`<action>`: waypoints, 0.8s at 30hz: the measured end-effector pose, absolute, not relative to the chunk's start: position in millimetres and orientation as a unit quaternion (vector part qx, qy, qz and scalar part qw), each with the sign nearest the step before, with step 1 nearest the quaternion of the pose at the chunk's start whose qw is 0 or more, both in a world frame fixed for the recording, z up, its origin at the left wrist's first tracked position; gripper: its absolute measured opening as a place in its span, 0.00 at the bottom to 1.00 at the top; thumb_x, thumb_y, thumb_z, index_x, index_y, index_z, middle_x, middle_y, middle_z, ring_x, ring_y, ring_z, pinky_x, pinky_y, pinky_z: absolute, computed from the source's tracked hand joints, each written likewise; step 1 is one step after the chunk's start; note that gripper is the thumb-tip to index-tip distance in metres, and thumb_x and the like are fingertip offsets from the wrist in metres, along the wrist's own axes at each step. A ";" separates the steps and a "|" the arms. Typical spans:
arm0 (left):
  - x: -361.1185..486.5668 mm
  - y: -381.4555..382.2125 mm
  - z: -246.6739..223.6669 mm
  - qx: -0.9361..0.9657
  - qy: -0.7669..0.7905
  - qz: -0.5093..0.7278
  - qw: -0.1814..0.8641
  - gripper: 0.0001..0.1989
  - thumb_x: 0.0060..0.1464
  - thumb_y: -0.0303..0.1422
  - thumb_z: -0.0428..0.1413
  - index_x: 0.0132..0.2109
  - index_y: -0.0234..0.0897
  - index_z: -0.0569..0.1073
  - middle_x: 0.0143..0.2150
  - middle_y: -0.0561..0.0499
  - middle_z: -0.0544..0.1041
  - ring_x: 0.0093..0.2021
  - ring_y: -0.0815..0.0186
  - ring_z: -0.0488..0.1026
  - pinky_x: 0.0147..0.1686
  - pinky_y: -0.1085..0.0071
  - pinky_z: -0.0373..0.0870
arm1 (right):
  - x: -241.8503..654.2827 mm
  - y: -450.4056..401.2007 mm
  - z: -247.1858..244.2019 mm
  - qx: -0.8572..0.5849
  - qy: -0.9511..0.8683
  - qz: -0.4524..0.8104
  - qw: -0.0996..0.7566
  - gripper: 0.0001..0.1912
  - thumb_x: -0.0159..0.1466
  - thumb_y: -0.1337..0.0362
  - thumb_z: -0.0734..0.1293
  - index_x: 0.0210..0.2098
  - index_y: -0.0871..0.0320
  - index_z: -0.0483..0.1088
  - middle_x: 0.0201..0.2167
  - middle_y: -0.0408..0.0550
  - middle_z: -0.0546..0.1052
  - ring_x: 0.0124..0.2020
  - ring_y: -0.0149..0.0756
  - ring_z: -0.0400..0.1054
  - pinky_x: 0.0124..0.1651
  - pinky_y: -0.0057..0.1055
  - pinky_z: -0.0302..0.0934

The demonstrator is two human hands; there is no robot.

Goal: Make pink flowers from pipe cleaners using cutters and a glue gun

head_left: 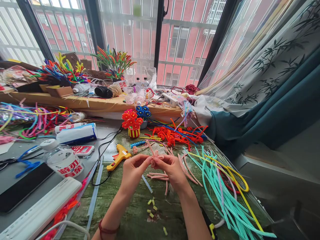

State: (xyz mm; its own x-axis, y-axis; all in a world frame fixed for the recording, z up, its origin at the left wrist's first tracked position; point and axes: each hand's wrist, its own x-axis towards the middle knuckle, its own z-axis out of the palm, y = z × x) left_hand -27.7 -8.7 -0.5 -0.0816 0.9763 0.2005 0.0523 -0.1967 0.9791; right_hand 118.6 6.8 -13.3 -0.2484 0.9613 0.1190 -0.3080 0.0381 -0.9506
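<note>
Near the middle of the view, a small pink pipe-cleaner flower (155, 156) is pinched between both hands, with a straight pink piece sticking up from it. My left hand (137, 166) grips its left side between thumb and fingers. On the right side, my right hand (170, 166) holds it in the same kind of pinch. Loose pink pipe cleaners (160, 176) lie on the green table (135, 213) just below the hands. A yellow glue gun (120, 157) rests left of my left hand. Behind the hands lies a small pink curled piece (135, 150).
Turquoise pipe cleaners (225, 190) spread over the right side. Red ones (172, 135) lie behind, beside a striped pot (134, 132) of red flowers. A plastic bottle (65, 160), black phone (25, 186) and white power strip (42, 210) are at left. Glue sticks (96, 186) lie near the cable.
</note>
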 end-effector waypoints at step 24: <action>-24.9 -14.0 -1.9 0.609 0.492 0.554 0.284 0.07 0.52 0.37 0.61 0.33 0.38 0.79 0.29 0.53 0.80 0.27 0.68 0.73 0.28 0.75 0.67 | 118.8 7.0 -17.7 -0.335 -0.482 0.621 0.520 0.15 0.51 0.53 0.75 0.27 0.60 0.79 0.25 0.47 0.78 0.29 0.36 0.72 0.37 0.32 0.68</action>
